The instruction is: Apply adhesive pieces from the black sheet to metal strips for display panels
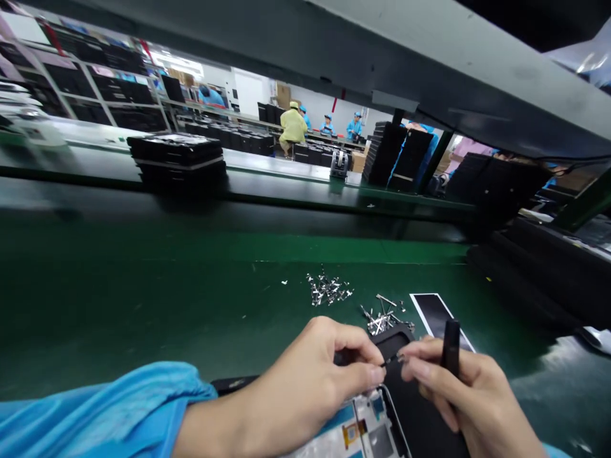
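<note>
My left hand (324, 375) is closed, thumb and forefinger pinching one end of a small dark strip (391, 359). At the strip's other end are the fingertips of my right hand (453, 388); whether they grip it I cannot tell. A black pen-like tool (451, 346) stands up between the fingers of that closed right hand, its lower part hidden. Below both hands lies an opened flat device (379, 439) with a metal frame and an orange flex piece, partly covered by my left hand. It rests in a black foam tray (415, 407).
Two heaps of small metallic parts, a farther pile (328, 289) and a nearer pile (382, 318), lie on the green table (143, 299). A white-edged dark sheet (434, 315) is at right. Stacked black trays (176, 159) stand on the shelf; an overhead shelf (296, 51) crosses above.
</note>
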Action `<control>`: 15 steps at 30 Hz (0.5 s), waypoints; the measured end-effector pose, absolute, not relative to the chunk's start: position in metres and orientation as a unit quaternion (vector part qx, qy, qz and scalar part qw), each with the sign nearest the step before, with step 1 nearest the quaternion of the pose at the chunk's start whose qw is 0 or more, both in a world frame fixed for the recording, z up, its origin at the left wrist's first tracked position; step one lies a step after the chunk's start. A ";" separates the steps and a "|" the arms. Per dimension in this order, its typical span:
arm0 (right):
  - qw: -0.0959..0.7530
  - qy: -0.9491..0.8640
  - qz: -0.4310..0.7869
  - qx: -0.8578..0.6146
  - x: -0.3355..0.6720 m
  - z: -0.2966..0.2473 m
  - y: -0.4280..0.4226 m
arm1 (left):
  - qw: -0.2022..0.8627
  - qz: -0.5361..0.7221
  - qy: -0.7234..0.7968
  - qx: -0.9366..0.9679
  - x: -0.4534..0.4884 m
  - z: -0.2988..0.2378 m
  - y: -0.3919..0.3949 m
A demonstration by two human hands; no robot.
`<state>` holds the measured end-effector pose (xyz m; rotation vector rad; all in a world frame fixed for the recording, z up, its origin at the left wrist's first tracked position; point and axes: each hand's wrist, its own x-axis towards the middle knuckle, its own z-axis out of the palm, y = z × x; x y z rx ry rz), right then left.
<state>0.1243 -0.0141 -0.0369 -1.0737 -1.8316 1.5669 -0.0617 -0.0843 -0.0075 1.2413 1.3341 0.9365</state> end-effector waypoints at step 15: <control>0.196 -0.814 0.465 -0.287 0.125 -0.035 -0.020 | 0.376 0.386 0.564 0.626 -0.058 -0.036 -0.097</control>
